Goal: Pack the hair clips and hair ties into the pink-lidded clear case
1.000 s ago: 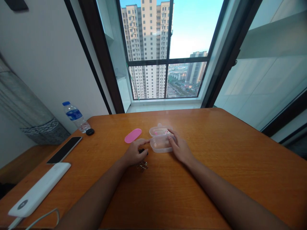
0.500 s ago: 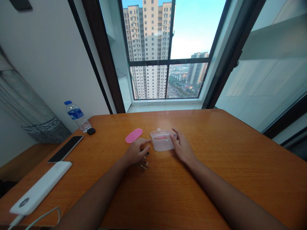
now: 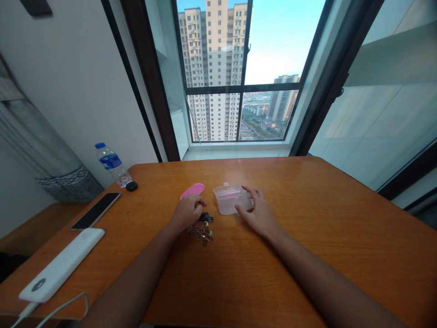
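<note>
A clear plastic box point(image 3: 228, 200) stands near the middle of the table, something pink showing at its upper part. My right hand point(image 3: 261, 213) rests at the box's right side, thumb in front and fingers behind, closed on it. My left hand point(image 3: 187, 210) is at the near edge of a pink oval piece point(image 3: 195, 188), partly covering it; its fingers are curled, and what they hold, if anything, is hidden. Beside the left hand lie small black clips point(image 3: 205, 217), and just nearer is a pile of small metal pieces point(image 3: 202, 232).
On the left of the wooden table point(image 3: 290, 273) are a phone point(image 3: 96, 211), a white power bank point(image 3: 63, 264) with a cable point(image 3: 68, 302), a round black object point(image 3: 131, 186) and a water bottle point(image 3: 114, 165). A window is beyond the far edge.
My left hand has moved left, away from the box, uncovering the clips and metal pieces. My right thumb has shifted left across the box's front.
</note>
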A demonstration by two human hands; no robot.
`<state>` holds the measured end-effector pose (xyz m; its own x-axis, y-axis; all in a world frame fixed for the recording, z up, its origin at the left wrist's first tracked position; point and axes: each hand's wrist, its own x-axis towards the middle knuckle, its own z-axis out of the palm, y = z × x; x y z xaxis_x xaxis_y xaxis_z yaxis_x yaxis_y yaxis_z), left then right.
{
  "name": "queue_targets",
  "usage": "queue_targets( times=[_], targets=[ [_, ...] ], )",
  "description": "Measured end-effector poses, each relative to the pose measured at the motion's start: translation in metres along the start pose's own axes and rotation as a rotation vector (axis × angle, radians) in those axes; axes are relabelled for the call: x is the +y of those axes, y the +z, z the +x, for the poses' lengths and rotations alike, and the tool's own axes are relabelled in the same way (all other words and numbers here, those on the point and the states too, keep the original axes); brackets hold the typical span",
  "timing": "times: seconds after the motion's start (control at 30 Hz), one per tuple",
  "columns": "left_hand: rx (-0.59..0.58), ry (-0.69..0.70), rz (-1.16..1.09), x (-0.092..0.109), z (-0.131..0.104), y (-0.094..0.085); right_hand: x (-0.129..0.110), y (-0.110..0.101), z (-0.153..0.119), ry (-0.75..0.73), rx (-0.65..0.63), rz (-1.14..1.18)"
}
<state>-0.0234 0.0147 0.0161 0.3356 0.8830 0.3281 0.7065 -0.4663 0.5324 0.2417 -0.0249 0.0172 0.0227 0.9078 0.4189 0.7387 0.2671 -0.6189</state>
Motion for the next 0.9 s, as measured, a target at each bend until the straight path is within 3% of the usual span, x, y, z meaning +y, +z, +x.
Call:
queue_targets(
  times=[0.2,0.37,0.57,0.9],
  targets=[
    [-0.199,0.052,0.120,0.002,-0.006,-0.018,0.003,0.001,0.001,-0.019,0.015,-0.015],
    [-0.273,0.084,0.146,-0.001,-0.010,-0.029,0.001,-0.001,0.001,-0.048,0.102,-0.068],
    [-0.276,0.089,0.156,-0.004,-0.010,-0.026,-0.007,-0.007,0.001,-0.089,0.229,-0.066],
    [-0.230,0.136,0.230,0.001,-0.009,-0.026,-0.014,-0.010,-0.001,-0.172,0.244,0.004]
  ],
)
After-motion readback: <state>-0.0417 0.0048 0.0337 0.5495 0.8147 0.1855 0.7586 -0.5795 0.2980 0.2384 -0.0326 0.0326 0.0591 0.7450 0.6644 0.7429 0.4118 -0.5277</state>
